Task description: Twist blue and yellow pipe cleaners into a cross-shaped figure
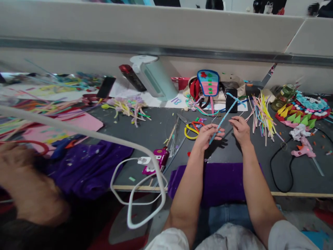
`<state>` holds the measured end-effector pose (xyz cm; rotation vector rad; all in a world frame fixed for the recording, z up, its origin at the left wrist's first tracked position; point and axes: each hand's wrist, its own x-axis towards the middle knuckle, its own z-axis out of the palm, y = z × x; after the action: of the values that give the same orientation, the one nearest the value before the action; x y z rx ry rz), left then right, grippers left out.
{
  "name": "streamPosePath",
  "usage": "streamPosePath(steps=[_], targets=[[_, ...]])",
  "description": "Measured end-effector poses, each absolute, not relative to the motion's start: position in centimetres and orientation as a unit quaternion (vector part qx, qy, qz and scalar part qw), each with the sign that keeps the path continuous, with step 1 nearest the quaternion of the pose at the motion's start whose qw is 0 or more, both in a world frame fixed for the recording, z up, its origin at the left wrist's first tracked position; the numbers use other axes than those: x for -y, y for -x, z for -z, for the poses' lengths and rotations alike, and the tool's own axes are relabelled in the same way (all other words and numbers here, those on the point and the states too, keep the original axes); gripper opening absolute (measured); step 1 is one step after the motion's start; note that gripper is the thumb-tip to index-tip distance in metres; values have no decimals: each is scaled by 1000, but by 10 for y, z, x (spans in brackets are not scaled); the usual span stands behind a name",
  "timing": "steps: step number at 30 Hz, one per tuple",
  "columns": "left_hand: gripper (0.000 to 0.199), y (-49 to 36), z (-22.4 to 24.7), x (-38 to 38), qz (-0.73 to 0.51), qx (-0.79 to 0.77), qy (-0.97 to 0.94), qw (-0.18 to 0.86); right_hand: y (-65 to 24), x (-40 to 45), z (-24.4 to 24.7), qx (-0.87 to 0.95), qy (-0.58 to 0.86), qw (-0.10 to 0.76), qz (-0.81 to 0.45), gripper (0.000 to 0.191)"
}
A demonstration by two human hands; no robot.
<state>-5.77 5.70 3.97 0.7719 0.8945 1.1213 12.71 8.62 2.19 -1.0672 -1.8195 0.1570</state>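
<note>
My left hand (pixel 205 136) is closed around the lower part of a light blue twisted pipe cleaner (pixel 227 114). The piece slants up and to the right, with a short crosspiece at its top. To its right, my right hand (pixel 241 129) has thumb and fingertips pinched together, apart from the pipe cleaner. A thin wire seems to show by those fingertips, but what they grip is too fine to make out. Scissors with orange and yellow handles (pixel 191 132) lie left of my left hand. Under my forearms is a folded purple cloth (pixel 223 180).
A pink glue gun (pixel 304 148) with a black cord lies right, near a bundle of pipe cleaners (pixel 262 116) and a glass jar (pixel 284 97). A kettle (pixel 158 78) stands behind. A white cable (pixel 125 139) crosses the left foreground, beside another person's arm (pixel 28 187) and a purple power strip (pixel 157 160).
</note>
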Motion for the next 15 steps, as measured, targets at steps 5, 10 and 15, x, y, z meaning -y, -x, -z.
streamPosePath(steps=[5, 10, 15], targets=[[21, 55, -42, -55, -499, -403, -338, 689, -125, -85, -21, 743, 442, 501, -46, 26], [21, 51, -41, -54, -498, -405, -341, 687, -124, -86, -20, 732, 442, 518, -32, 25], [20, 52, -38, -55, -510, -409, -341, 676, -127, -87, -19, 733, 434, 523, -32, 25]])
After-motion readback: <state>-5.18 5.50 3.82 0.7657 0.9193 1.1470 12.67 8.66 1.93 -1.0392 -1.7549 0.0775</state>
